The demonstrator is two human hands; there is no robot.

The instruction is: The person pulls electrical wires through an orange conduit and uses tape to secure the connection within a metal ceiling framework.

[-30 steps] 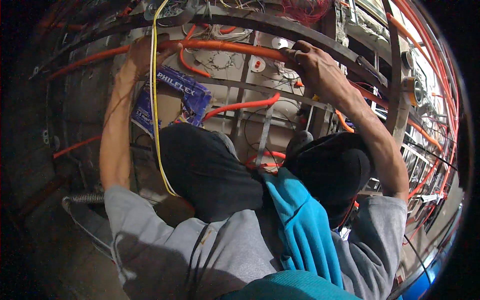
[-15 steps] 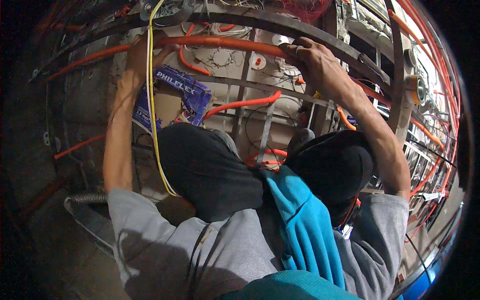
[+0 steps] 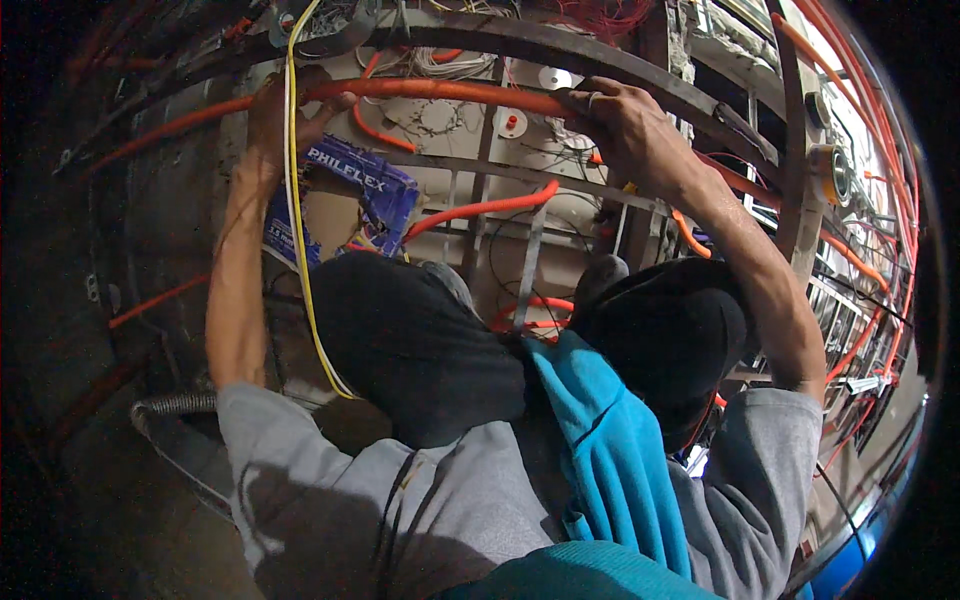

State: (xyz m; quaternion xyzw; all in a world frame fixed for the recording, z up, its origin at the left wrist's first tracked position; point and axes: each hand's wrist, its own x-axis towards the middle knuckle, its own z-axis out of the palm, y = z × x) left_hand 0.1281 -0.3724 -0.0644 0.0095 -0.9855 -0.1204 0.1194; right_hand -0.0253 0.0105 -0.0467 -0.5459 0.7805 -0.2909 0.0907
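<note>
An orange conduit pipe runs across the upper part of the head view. My left hand is closed around it on the left, partly in shadow. Further right, my right hand wraps the same conduit from above, a ring on one finger. Between the two hands the pipe bows slightly upward. Yellow and white wires hang in front of my left hand and drop past my left knee. Below that hand stands a torn blue and white cardboard box with colored wires inside.
Dark metal framing crosses behind the conduit. Another orange corrugated conduit rises between my knees. A roll of tape hangs at the right, near bundles of orange conduits. A teal cloth drapes down my front.
Both hands keep their hold on the conduit. The conduit and my left hand have shifted very slightly, and the view has moved a little.
</note>
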